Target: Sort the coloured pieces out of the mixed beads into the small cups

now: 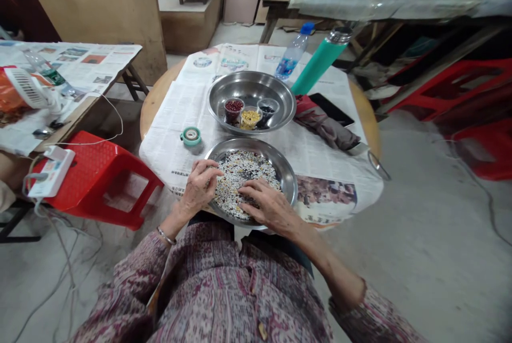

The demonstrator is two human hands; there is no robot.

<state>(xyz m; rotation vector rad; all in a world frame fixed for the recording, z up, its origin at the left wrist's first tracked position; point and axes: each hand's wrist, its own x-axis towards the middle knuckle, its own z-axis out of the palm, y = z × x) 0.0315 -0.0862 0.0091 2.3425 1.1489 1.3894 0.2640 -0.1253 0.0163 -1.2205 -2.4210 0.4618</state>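
A shallow steel basin point(291, 183) at the table's near edge holds white grains mixed with yellow, dark and a few reddish ones. My left hand point(196, 188) is over its left rim, fingers curled toward the thumb; anything between them is too small to make out. Inside the basin, my right hand point(268, 205) rests its spread, bent fingertips on the grains. Behind stands a deeper steel basin point(252, 82) with three clear cups: a cup of red beans point(234, 110), a cup of yellow grains point(250, 118) and a cup of black beans point(268, 108).
Newspaper point(172, 124) covers the round table. On it are a roll of tape point(191, 136), a water bottle point(293, 52), a green flask point(320, 63), a folded umbrella point(328, 127) and a black phone point(332, 109). At left, a red stool point(100, 172) carries a power strip point(52, 172).
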